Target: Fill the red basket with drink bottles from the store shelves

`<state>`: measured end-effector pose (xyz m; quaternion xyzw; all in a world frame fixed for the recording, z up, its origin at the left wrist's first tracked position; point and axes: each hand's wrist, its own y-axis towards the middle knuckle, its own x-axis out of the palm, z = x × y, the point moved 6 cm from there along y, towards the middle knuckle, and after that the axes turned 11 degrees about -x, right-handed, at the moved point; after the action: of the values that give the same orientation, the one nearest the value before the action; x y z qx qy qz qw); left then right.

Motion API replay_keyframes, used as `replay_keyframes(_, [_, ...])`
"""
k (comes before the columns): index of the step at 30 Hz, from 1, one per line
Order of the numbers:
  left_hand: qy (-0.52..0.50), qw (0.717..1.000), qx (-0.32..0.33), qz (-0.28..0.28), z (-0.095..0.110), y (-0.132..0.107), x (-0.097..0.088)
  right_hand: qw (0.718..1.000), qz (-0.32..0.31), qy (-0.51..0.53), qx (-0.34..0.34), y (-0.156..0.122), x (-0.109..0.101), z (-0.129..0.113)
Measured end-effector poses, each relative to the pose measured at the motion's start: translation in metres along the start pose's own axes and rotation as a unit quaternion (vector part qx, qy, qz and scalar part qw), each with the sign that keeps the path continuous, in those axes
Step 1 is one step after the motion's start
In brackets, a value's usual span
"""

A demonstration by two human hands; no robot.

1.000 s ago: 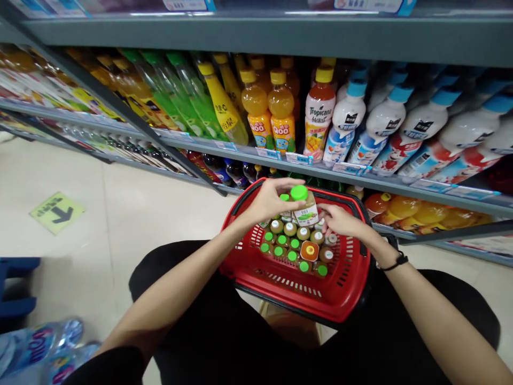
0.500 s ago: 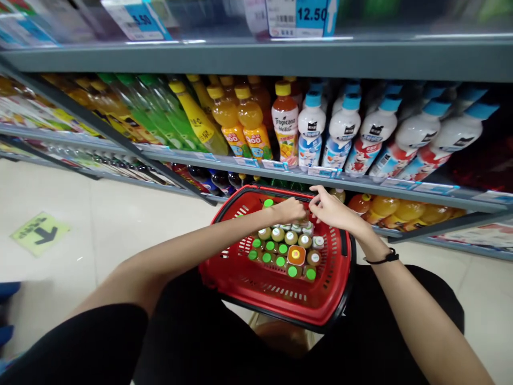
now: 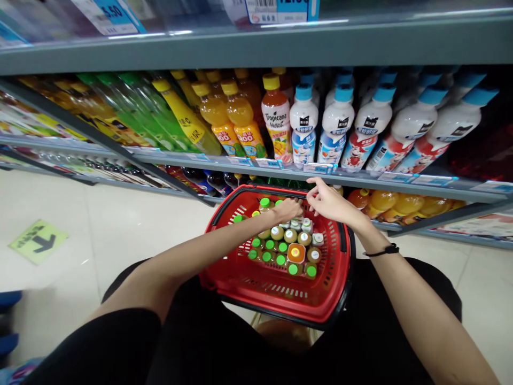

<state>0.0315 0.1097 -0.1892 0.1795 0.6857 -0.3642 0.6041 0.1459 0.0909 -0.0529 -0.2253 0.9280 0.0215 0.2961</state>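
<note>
A red shopping basket [image 3: 264,291] stands between my knees, holding rows of small bottles. Many have green caps [image 3: 281,259]; others show pale round lids [image 3: 290,236]. One square orange-topped container [image 3: 296,253] sits among them. My left hand [image 3: 288,210] is down inside the basket's far part, its fingers curled together over the bottles; whatever they grip is hidden. Over the far right rim hovers my right hand [image 3: 327,201], its index finger stretched out and the others loosely bent and apart, with nothing visible in it.
Behind the basket runs a shelf [image 3: 352,179] of drinks: white blue-capped bottles [image 3: 335,125], a Tropicana bottle [image 3: 276,120] and orange juice bottles [image 3: 241,120]. Larger orange bottles [image 3: 385,206] lie below. A yellow-green arrow sticker [image 3: 38,240] marks the floor at left.
My left hand has shifted slightly left and lower within the basket. The right hand's index finger is raised a little more. The camera view has tilted slightly.
</note>
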Motion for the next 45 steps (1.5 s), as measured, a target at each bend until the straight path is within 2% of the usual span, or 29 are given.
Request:
replay_keyframes(11, [0.031, 0.998, -0.041, 0.044, 0.007, -0.019, 0.004, 1.000, -0.011, -0.021, 0.020, 0.001, 0.001, 0.001])
replay_keyframes(14, [0.022, 0.997, -0.058, 0.055, 0.004, -0.024, -0.006, 1.000, -0.004, -0.027, 0.010, 0.001, 0.003, 0.007])
replay_keyframes(16, [0.014, 0.995, -0.070, 0.065, -0.002, -0.031, -0.022, 1.000, 0.004, -0.026, -0.002, 0.001, 0.003, 0.012])
replay_keyframes(19, [-0.004, 0.989, -0.098, 0.107, -0.022, -0.050, -0.064, 0.999, 0.017, -0.031, -0.014, 0.002, 0.001, 0.018])
replay_keyframes(21, [-0.042, 0.972, -0.113, 0.203, -0.042, -0.072, -0.109, 0.999, 0.023, -0.045, -0.017, 0.003, -0.002, 0.020])
replay_keyframes(22, [-0.068, 0.953, -0.116, 0.273, -0.053, -0.088, -0.135, 0.998, 0.026, -0.053, -0.019, 0.004, -0.003, 0.020])
replay_keyframes(25, [-0.113, 0.870, -0.124, 0.463, -0.085, -0.142, -0.213, 0.997, 0.027, -0.070, -0.028, 0.002, -0.002, 0.016])
replay_keyframes(27, [-0.108, 0.827, -0.141, 0.534, -0.102, -0.174, -0.257, 0.997, 0.019, -0.065, -0.024, 0.002, 0.005, 0.017])
replay_keyframes(29, [-0.099, 0.799, -0.160, 0.570, -0.114, -0.198, -0.293, 0.999, 0.016, -0.046, -0.023, 0.005, 0.013, 0.020])
replay_keyframes(31, [-0.099, 0.777, -0.179, 0.595, -0.126, -0.214, -0.323, 0.999, 0.028, -0.038, -0.027, 0.009, 0.019, 0.025])
replay_keyframes(34, [-0.118, 0.733, -0.213, 0.635, -0.153, -0.230, -0.358, 0.999, 0.038, -0.020, -0.028, 0.010, 0.024, 0.031])
replay_keyframes(37, [-0.144, 0.686, -0.287, 0.653, -0.202, -0.235, -0.383, 0.998, 0.042, -0.024, -0.040, 0.006, 0.024, 0.032])
replay_keyframes(39, [-0.130, 0.674, -0.350, 0.638, -0.242, -0.230, -0.396, 0.998, 0.042, -0.026, -0.039, 0.003, 0.024, 0.033])
replay_keyframes(41, [-0.094, 0.688, -0.393, 0.603, -0.279, -0.217, -0.408, 0.998, 0.041, -0.031, -0.039, 0.003, 0.024, 0.033])
replay_keyframes(43, [-0.061, 0.724, -0.415, 0.547, -0.311, -0.197, -0.417, 0.997, 0.039, -0.046, -0.045, 0.004, 0.026, 0.032])
replay_keyframes(45, [-0.037, 0.760, -0.418, 0.496, -0.333, -0.178, -0.423, 0.996, 0.043, -0.062, -0.054, 0.005, 0.027, 0.029])
